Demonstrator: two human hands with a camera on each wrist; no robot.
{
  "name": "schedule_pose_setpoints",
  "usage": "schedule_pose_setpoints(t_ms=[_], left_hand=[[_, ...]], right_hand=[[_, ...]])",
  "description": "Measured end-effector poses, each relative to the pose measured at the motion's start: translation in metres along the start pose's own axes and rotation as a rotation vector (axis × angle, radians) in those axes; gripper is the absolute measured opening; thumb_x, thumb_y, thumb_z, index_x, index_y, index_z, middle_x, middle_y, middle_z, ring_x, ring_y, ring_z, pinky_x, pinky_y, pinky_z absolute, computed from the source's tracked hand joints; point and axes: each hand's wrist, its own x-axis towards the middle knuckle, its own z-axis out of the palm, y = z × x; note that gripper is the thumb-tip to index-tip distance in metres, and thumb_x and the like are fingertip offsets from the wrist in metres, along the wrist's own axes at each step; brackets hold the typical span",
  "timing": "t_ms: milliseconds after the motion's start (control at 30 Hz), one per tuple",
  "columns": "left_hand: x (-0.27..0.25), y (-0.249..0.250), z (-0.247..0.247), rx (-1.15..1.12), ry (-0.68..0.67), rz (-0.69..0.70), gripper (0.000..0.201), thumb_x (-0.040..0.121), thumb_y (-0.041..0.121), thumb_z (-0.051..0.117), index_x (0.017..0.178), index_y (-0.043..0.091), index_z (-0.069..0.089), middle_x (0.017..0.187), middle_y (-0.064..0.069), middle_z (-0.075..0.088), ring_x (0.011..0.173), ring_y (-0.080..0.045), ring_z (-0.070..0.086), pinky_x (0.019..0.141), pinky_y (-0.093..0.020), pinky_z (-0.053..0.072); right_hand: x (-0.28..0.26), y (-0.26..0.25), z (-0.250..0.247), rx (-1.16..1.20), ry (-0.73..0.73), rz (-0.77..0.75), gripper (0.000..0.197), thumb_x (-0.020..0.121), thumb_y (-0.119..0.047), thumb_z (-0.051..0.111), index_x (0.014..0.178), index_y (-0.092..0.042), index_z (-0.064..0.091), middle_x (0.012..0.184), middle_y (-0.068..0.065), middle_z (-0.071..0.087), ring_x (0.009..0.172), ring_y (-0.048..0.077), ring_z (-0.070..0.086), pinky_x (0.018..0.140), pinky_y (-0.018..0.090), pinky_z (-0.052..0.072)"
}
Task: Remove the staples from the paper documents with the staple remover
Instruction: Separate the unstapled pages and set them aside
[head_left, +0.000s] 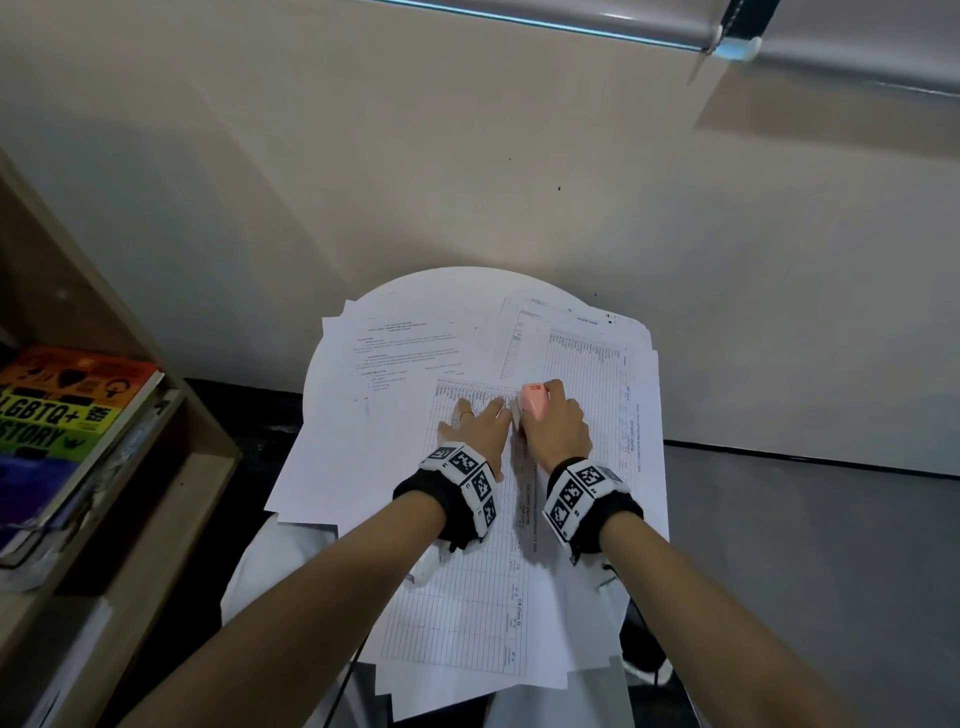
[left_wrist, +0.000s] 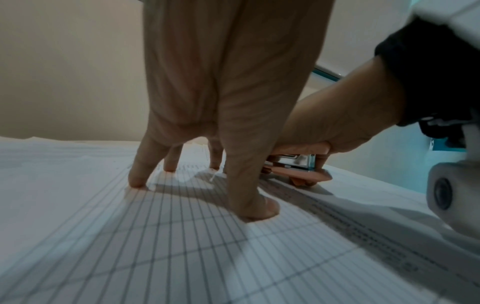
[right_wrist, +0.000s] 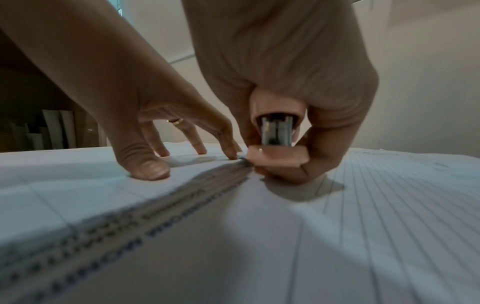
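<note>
Frame centre: left hand (head_left: 475, 423) flat, fingers spread, pressing the top paper (head_left: 467, 587). Right hand (head_left: 556, 428) clamped around pink remover (head_left: 535, 400), tip on the sheet.

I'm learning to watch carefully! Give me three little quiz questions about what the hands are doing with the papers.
1. True or false: the left hand presses on the gridded sheet with spread fingers.
2. Which hand grips the pink staple remover? A left, B right, C both.
3. Fill in: the papers lie on a round white ____.

Key: 1 true. 2 B, the right hand. 3 table.
</note>
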Motion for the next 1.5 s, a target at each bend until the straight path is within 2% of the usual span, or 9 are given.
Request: schedule_pose_setpoints(t_ms=[200,367,600,733,933,1067,1267,1433,1500], left_hand=[[-0.002,-0.001,0.001,0.006,0.038,0.018,0.081,0.080,0.025,0.074,0.143,0.018,0.024,0.157,0.010,0.005,0.144,-0.037,0.004,0.104,-0.057,0.033],[-0.001,-0.002,0.001,0.030,0.040,0.026,0.079,0.079,0.026,0.074,0.141,0.018,0.026,0.157,0.010,0.007,0.143,-0.037,0.007,0.102,-0.055,0.036],[-0.002,0.000,0.000,0.030,0.043,0.023,0.078,0.079,0.024,0.075,0.140,0.017,0.028,0.156,0.009,0.010,0.142,-0.036,0.009,0.100,-0.055,0.038],[-0.002,-0.001,0.000,0.027,0.045,0.026,0.080,0.078,0.026,0.075,0.141,0.019,0.026,0.156,0.009,0.011,0.142,-0.036,0.009,0.100,-0.055,0.039],[-0.002,-0.001,-0.001,0.029,0.037,0.019,0.087,0.079,0.027,0.074,0.146,0.020,0.019,0.156,0.010,0.010,0.143,-0.036,0.006,0.102,-0.054,0.038],[-0.001,-0.002,-0.002,0.037,0.020,0.014,0.083,0.080,0.027,0.073,0.144,0.020,0.022,0.157,0.011,0.005,0.144,-0.037,0.004,0.102,-0.054,0.039],[-0.002,-0.002,-0.002,0.032,0.012,0.017,0.081,0.080,0.026,0.073,0.144,0.018,0.023,0.158,0.010,0.003,0.144,-0.037,0.004,0.102,-0.056,0.038],[0.002,-0.005,-0.001,0.032,0.025,0.034,0.082,0.080,0.029,0.073,0.144,0.019,0.023,0.158,0.011,0.003,0.144,-0.036,0.005,0.103,-0.055,0.037],[0.003,-0.009,-0.002,0.016,0.045,0.066,0.077,0.080,0.033,0.072,0.142,0.019,0.029,0.158,0.011,0.008,0.143,-0.034,0.010,0.104,-0.055,0.037]], right_hand=[[0.008,-0.004,0.004,-0.018,0.015,0.003,0.045,0.097,-0.039,0.047,0.134,-0.015,0.038,0.126,0.016,0.048,0.106,0.037,0.056,0.074,0.035,0.036],[0.011,-0.002,0.008,-0.103,0.043,-0.095,0.043,0.098,-0.031,0.049,0.136,-0.019,0.035,0.125,0.013,0.045,0.099,0.036,0.058,0.071,0.035,0.037],[0.021,-0.008,0.008,-0.079,0.023,-0.032,0.045,0.099,-0.031,0.046,0.137,-0.012,0.034,0.128,0.018,0.049,0.109,0.038,0.055,0.084,0.042,0.044],[0.021,-0.007,0.011,-0.097,0.079,-0.129,0.040,0.098,-0.029,0.049,0.134,-0.020,0.037,0.121,0.012,0.048,0.097,0.034,0.058,0.070,0.036,0.039],[0.025,-0.010,0.008,-0.187,0.120,-0.288,0.042,0.095,-0.027,0.053,0.135,-0.027,0.042,0.118,0.011,0.045,0.087,0.033,0.061,0.067,0.035,0.045],[0.028,0.002,0.006,-0.085,0.096,-0.258,0.040,0.093,-0.030,0.054,0.132,-0.027,0.043,0.112,0.008,0.051,0.091,0.031,0.060,0.068,0.032,0.042],[0.023,0.004,-0.001,0.071,0.133,-0.224,0.044,0.093,-0.025,0.056,0.135,-0.024,0.043,0.118,0.010,0.052,0.099,0.030,0.058,0.070,0.031,0.040],[0.031,-0.008,-0.021,0.059,0.127,-0.213,0.044,0.092,-0.026,0.056,0.134,-0.024,0.042,0.121,0.010,0.052,0.101,0.032,0.057,0.072,0.032,0.039],[0.029,-0.006,-0.028,0.055,0.119,-0.213,0.045,0.090,-0.025,0.058,0.132,-0.026,0.042,0.119,0.009,0.052,0.099,0.031,0.057,0.071,0.032,0.039]])
